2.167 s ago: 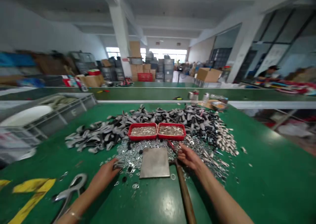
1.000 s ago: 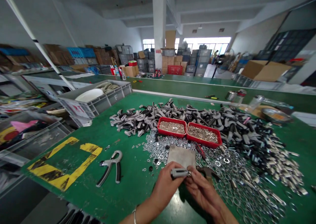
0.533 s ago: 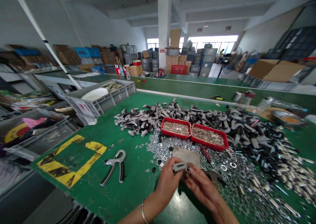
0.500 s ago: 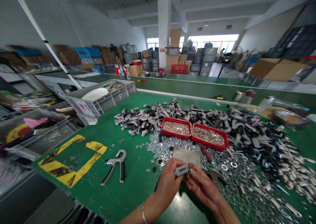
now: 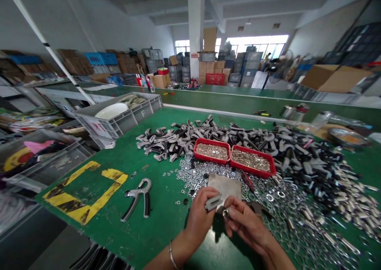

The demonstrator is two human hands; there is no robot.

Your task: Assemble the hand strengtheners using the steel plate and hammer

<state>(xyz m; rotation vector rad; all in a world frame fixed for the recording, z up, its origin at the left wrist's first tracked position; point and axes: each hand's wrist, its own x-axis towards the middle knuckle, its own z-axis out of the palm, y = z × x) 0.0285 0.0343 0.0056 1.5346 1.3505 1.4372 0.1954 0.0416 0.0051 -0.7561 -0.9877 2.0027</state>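
My left hand [image 5: 200, 214] is closed on a grey handle piece with a slot [image 5: 213, 202], held just in front of a flat metal plate [image 5: 224, 186]. Close to its right, my right hand [image 5: 242, 224] pinches a small shiny metal part [image 5: 225, 213], which looks like a nut or short spring; its exact kind is too small to make out. A small gap lies between the two parts. To the left, a hand grip strengthener [image 5: 138, 198] with grey-and-black handles lies on the green table [image 5: 166, 238].
Two red trays [image 5: 212, 159] of small metal parts stand behind the plate, before a heap of grey-and-black handles [image 5: 175, 141]. Loose washers and rings [image 5: 276, 222] spread rightward beside red-handled pliers [image 5: 248, 182]. A grey crate [image 5: 143, 113] borders the far left.
My right hand has drawn a little away from the grey handle piece, bringing the small metal part into clearer sight. My left hand has shifted slightly left; the view has tilted a little.
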